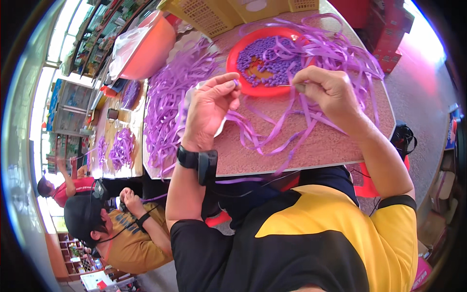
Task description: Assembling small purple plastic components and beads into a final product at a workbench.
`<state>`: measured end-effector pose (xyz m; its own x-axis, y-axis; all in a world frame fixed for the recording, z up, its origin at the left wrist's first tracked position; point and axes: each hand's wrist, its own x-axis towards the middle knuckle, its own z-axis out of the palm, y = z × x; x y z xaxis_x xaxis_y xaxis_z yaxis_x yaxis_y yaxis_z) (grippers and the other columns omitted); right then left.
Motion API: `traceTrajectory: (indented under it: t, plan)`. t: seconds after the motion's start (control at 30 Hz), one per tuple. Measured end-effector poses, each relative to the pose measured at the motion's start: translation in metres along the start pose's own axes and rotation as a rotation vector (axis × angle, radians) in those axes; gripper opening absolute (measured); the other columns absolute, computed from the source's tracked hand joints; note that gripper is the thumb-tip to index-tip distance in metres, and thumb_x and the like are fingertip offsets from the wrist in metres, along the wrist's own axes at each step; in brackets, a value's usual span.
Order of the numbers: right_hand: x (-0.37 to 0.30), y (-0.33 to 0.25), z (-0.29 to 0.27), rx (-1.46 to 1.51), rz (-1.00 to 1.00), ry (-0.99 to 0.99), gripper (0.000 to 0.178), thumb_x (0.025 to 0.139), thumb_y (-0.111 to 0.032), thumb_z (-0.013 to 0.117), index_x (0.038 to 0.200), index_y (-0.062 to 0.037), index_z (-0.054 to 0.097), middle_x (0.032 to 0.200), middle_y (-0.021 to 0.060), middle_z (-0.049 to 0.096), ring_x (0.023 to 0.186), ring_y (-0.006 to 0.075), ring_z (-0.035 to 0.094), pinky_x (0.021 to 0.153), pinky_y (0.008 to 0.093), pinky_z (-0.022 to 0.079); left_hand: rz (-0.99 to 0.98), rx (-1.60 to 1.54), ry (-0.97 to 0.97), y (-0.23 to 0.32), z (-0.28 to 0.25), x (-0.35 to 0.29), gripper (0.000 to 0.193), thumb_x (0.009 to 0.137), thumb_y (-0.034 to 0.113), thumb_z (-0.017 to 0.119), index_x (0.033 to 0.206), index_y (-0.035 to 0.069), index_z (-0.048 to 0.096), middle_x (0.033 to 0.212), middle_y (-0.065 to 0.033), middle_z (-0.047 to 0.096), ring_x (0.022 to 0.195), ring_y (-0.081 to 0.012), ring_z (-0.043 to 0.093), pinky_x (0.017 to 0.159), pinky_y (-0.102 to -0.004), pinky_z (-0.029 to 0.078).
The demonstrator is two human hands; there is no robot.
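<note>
My left hand (210,108) pinches a small purple folded piece at its fingertips, raised above the table. My right hand (325,91) grips a thin purple ribbon strip (292,104) that trails down across the table. Both hands hover just in front of a red round tray (233,63) filled with several small purple folded pieces (267,61). A black watch sits on my left wrist.
Loose purple ribbon strips (168,104) lie heaped on the brown speckled table (331,146), left and right of the tray. Yellow baskets (209,17) stand at the back. An orange bowl (151,48) sits far left. Two other people sit at lower left by another table.
</note>
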<state>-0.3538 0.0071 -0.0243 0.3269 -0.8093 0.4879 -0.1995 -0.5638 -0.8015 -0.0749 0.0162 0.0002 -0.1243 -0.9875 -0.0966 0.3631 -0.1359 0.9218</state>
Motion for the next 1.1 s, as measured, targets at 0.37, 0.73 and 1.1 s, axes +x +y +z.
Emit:
traceTrajectory:
  t: [0.37,0.73,1.1]
  plan:
    - [0.003,0.002,-0.001,-0.049,-0.025,0.122,0.011,0.089,0.005,0.062,0.099,0.0025,0.067,0.085,0.0086,0.069,0.079,0.0126,0.066,0.073,0.0254,0.052,-0.089,-0.434,-0.173,-0.053,0.059,0.021,0.019,0.097,0.007,0.06,0.114,0.0,0.063,0.098,-0.0108,0.066,0.088,-0.0213,0.063,0.071,-0.031,0.05]
    - [0.004,0.007,0.0,-0.076,-0.005,0.133,0.012,0.088,0.005,0.062,0.099,0.003,0.067,0.085,0.0099,0.069,0.08,0.0139,0.066,0.074,0.0259,0.052,-0.068,-0.432,-0.151,-0.059,0.063,0.022,0.017,0.097,0.006,0.06,0.112,0.0,0.063,0.099,-0.0098,0.066,0.087,-0.0193,0.062,0.071,-0.0309,0.049]
    - [0.0,0.012,0.003,-0.215,-0.062,0.153,0.013,0.088,0.003,0.063,0.1,0.0005,0.068,0.082,0.0114,0.068,0.076,0.0161,0.067,0.07,0.0268,0.052,-0.042,-0.354,-0.106,-0.064,0.074,0.018,0.016,0.097,0.005,0.06,0.111,0.0,0.063,0.095,-0.0084,0.067,0.083,-0.0175,0.064,0.07,-0.0311,0.051]
